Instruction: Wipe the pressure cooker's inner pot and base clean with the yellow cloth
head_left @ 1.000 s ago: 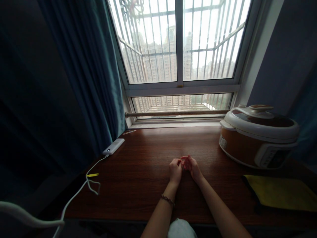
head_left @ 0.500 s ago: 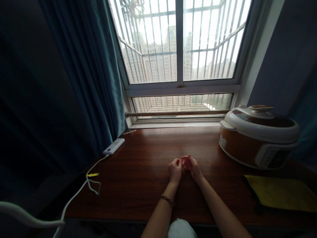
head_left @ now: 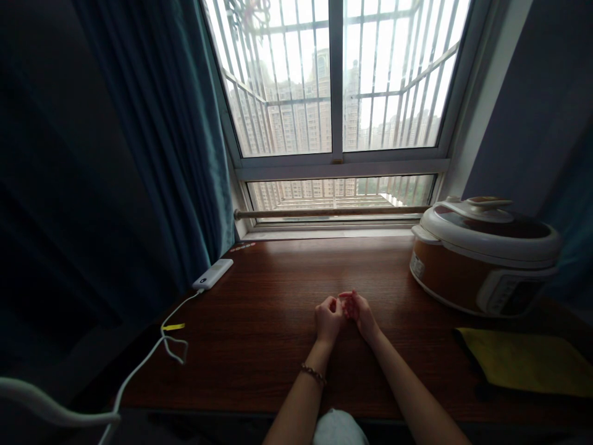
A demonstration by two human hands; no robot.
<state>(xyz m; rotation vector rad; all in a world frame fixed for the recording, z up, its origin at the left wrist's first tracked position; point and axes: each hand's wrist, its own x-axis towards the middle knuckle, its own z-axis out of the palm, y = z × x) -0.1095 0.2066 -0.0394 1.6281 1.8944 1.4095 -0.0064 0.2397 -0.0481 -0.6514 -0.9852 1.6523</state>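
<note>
My left hand (head_left: pixel 328 318) and my right hand (head_left: pixel 364 314) meet just above the brown wooden table (head_left: pixel 259 296), near its middle. The left fingers are curled closed against the fingertips of the right hand; whatever may be between them is hidden. A beaded bracelet (head_left: pixel 314 373) circles my left wrist. My right hand is cupped, its palm turned toward the left hand and its fingers partly stretched out, with no object visible in it.
A white and orange electric cooker (head_left: pixel 482 266) stands at the right, behind a yellow-green cloth or pouch (head_left: pixel 528 361). On the left lies a white power bank (head_left: pixel 213 274) with a white cable (head_left: pixel 139 368) and a yellow tag (head_left: pixel 174 326). Blue curtains (head_left: pixel 185 154) flank the barred window (head_left: pixel 337 111).
My left hand has shifted very slightly, its fingers turning a little against the right hand. My right hand and everything on the table stay where they were.
</note>
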